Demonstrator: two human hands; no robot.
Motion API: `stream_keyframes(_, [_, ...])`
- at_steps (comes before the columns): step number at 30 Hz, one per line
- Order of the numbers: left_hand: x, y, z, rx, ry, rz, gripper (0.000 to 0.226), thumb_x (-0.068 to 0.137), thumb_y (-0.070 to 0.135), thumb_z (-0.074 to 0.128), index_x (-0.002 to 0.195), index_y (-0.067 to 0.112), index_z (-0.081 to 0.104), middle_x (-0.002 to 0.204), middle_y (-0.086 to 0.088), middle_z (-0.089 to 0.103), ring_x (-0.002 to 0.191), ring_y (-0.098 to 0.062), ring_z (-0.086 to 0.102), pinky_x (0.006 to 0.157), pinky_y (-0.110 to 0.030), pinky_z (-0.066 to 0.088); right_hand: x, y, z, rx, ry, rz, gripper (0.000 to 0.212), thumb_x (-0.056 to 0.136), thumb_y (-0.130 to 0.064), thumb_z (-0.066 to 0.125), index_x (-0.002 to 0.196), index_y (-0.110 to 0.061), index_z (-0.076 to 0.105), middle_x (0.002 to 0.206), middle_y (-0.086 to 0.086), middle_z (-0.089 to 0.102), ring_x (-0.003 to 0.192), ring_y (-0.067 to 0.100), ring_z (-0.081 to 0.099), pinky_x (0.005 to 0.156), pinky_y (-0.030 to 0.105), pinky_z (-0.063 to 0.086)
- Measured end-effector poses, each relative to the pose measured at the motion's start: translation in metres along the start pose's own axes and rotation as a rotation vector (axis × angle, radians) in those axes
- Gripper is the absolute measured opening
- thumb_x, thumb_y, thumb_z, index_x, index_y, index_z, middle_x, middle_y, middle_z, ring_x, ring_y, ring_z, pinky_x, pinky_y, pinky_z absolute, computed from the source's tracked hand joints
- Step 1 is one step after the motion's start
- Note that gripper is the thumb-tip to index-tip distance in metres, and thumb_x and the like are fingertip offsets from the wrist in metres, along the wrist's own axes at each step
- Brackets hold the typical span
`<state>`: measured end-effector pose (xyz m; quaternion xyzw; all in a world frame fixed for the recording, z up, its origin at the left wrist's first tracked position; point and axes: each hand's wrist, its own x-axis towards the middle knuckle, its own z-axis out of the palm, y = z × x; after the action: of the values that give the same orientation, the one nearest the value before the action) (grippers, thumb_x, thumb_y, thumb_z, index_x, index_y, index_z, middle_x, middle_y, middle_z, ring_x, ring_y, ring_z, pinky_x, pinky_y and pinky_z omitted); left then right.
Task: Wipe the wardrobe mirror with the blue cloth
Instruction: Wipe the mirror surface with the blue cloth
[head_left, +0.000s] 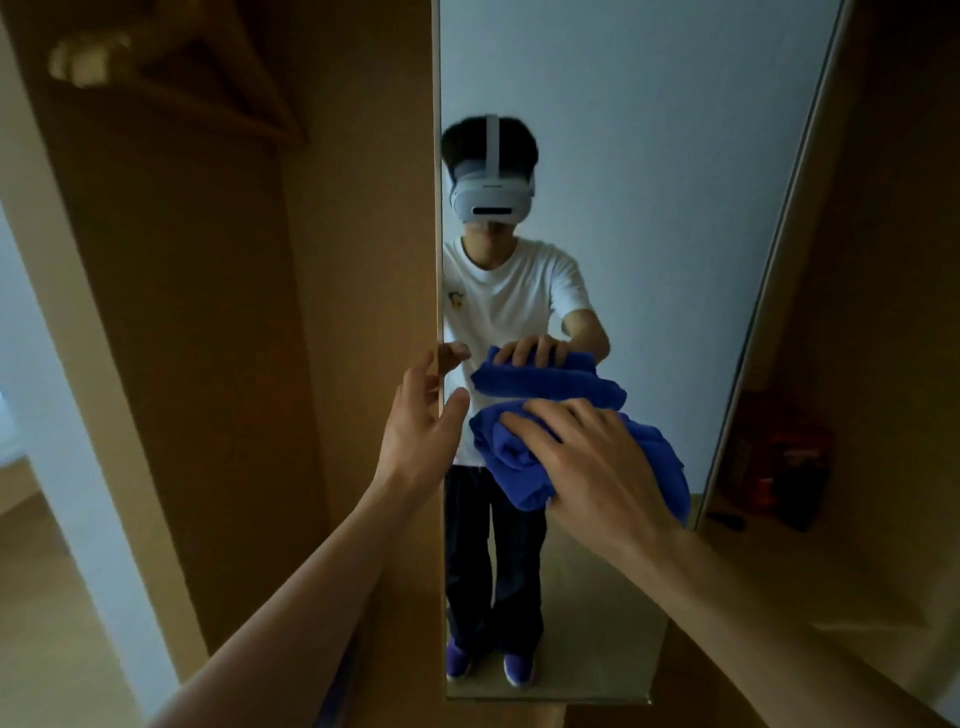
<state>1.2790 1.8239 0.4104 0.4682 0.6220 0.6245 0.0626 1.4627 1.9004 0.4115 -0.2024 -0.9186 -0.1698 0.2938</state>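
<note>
A tall narrow mirror is set in a wardrobe door and fills the middle of the head view. My right hand presses a bunched blue cloth flat against the glass at about mid-height, fingers spread over it. The cloth's reflection shows just above it. My left hand holds the mirror door's left edge, its thumb on the glass side and its fingers wrapped round behind the edge.
A wooden wardrobe panel stands to the left of the mirror, with a shelf high up. On the right, an open wardrobe compartment holds a red object. The mirror reflects a person and a plain white wall.
</note>
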Motion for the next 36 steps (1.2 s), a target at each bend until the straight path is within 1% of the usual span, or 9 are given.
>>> stream_keyframes(3, [0.019,0.029,-0.009,0.012,-0.038,0.011,0.045,0.103,0.026,0.056,0.145,0.037,0.043,0.144,0.006,0.054,0.134,-0.016,0.050,0.112,-0.045,0.044,0.018,0.006,-0.032,-0.030,0.073,-0.001,0.053,0.079,-0.012,0.051,0.131,-0.017,0.059,0.132,0.006,0.059,0.110,0.031,0.056,0.087,0.043,0.047])
stream_keyframes(6, [0.033,0.052,-0.016,0.018,-0.031,0.044,0.035,0.102,0.028,0.059,0.119,0.056,0.045,0.133,0.009,0.058,0.127,-0.017,0.056,0.101,-0.036,0.047,0.033,0.015,-0.056,-0.065,0.118,0.001,0.061,0.075,-0.005,0.065,0.134,-0.017,0.057,0.135,0.009,0.057,0.113,0.034,0.056,0.091,0.047,0.047])
stream_keyframes(11, [0.059,0.080,-0.016,0.070,-0.008,0.088,0.054,0.099,0.033,0.062,0.147,0.020,0.040,0.138,-0.002,0.058,0.127,-0.016,0.058,0.111,-0.047,0.046,0.059,0.033,-0.086,-0.108,0.210,-0.030,0.057,0.075,-0.004,0.056,0.131,-0.017,0.060,0.129,0.011,0.060,0.108,0.036,0.057,0.088,0.049,0.047])
stream_keyframes(14, [0.078,0.104,-0.016,0.116,0.040,0.095,0.066,0.098,0.040,0.063,0.152,0.022,0.032,0.139,-0.007,0.054,0.129,-0.024,0.054,0.110,-0.049,0.046,0.077,0.044,-0.102,-0.143,0.257,-0.056,0.059,0.074,-0.002,0.060,0.131,-0.018,0.060,0.127,0.010,0.062,0.108,0.035,0.057,0.088,0.048,0.046])
stream_keyframes(17, [0.096,0.129,-0.018,0.141,0.084,0.157,0.054,0.097,0.042,0.064,0.140,0.024,0.038,0.125,-0.006,0.057,0.120,-0.027,0.056,0.103,-0.054,0.050,0.098,0.059,-0.121,-0.198,0.315,-0.107,0.064,0.073,-0.001,0.066,0.134,-0.019,0.057,0.129,0.010,0.061,0.108,0.034,0.057,0.089,0.047,0.047])
stream_keyframes(21, [0.117,0.159,-0.019,0.209,0.122,0.185,0.080,0.095,0.052,0.063,0.157,0.025,0.023,0.149,-0.012,0.041,0.131,-0.031,0.051,0.108,-0.055,0.047,0.130,0.076,-0.149,-0.256,0.402,-0.136,0.059,0.077,-0.006,0.060,0.135,-0.018,0.056,0.128,0.010,0.061,0.109,0.033,0.057,0.090,0.048,0.047])
stream_keyframes(26, [0.142,0.193,-0.016,0.206,0.164,0.202,0.069,0.089,0.051,0.064,0.144,0.019,0.035,0.139,-0.016,0.043,0.120,-0.036,0.057,0.100,-0.057,0.052,0.167,0.093,-0.173,-0.317,0.451,-0.146,0.059,0.083,-0.013,0.069,0.139,-0.019,0.053,0.135,0.013,0.057,0.116,0.035,0.054,0.097,0.052,0.045])
stream_keyframes(31, [0.159,0.218,-0.016,0.241,0.182,0.200,0.098,0.075,0.067,0.054,0.158,0.033,0.015,0.160,-0.010,0.026,0.137,-0.039,0.045,0.107,-0.058,0.046,0.189,0.111,-0.198,-0.396,0.512,-0.109,0.055,0.090,-0.025,0.066,0.142,-0.022,0.049,0.140,0.010,0.054,0.119,0.033,0.051,0.098,0.048,0.042])
stream_keyframes(36, [0.181,0.236,-0.017,0.265,0.221,0.199,0.100,0.076,0.067,0.054,0.160,0.034,0.010,0.162,-0.013,0.024,0.140,-0.040,0.041,0.107,-0.056,0.043,0.201,0.121,-0.213,-0.423,0.514,-0.099,0.059,0.090,-0.026,0.067,0.145,-0.023,0.044,0.145,0.009,0.049,0.128,0.033,0.046,0.103,0.048,0.039])
